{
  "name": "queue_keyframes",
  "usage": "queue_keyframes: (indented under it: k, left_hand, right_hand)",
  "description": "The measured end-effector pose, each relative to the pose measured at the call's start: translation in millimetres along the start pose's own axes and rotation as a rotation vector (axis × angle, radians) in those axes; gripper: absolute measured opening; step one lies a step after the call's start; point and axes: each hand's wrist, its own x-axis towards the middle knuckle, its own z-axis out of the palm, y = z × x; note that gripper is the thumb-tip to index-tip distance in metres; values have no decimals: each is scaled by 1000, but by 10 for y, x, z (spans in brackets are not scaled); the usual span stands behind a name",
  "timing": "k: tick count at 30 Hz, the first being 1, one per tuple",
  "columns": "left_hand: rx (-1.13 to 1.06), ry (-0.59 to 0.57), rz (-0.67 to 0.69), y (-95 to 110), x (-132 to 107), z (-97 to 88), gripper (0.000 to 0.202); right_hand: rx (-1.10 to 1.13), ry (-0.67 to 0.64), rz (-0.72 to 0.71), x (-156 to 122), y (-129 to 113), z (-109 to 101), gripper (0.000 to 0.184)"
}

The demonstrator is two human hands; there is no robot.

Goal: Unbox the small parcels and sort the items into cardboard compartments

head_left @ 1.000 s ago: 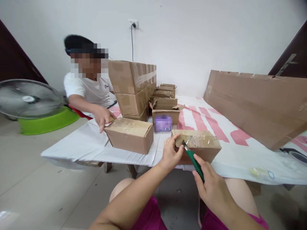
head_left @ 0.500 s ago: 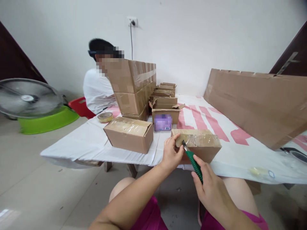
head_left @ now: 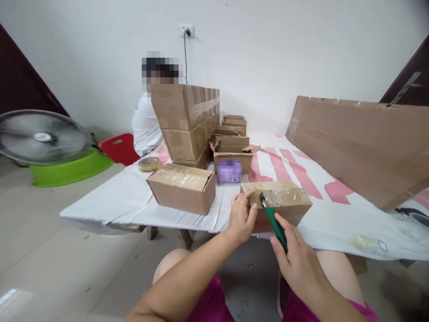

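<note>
A taped cardboard box (head_left: pixel 295 212) lies at the table's front edge, before my knees. My left hand (head_left: pixel 241 213) grips its left end, fingers on top and thumb against the near side. In my right hand (head_left: pixel 295 255) is a green-handled utility knife (head_left: pixel 276 227), held slantwise. Its blade tip meets the clear tape on the box's top, close to my left fingers. Whether the blade has gone through the tape I cannot tell. A second taped box (head_left: pixel 182 188) sits to the left, with a purple package (head_left: pixel 229 171) behind and between the two.
Stacked boxes (head_left: pixel 181 120) rise at the back left, beside a row of open boxes (head_left: pixel 233 161). A tape roll (head_left: pixel 149 164) lies left. A large cardboard sheet (head_left: pixel 362 147) stands right. A person (head_left: pixel 145 125) sits behind the stack; a fan (head_left: pixel 43 138) stands left.
The knife tip has moved slightly right along the taped top. My left hand keeps its hold on the box. The person behind the stack has shifted right, showing more of the red chair.
</note>
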Motion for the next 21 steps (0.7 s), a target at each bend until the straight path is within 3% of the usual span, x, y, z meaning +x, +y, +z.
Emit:
queue_keyframes:
  k: [9,21]
  left_hand:
    - [49,-126,13,11,77,-26,30]
    - [22,-53,39,-6,75,-24,28]
  right_hand:
    - [84,-93,3,-201,39,-193,42]
    - [130,-103,24,-177,51,-222,39]
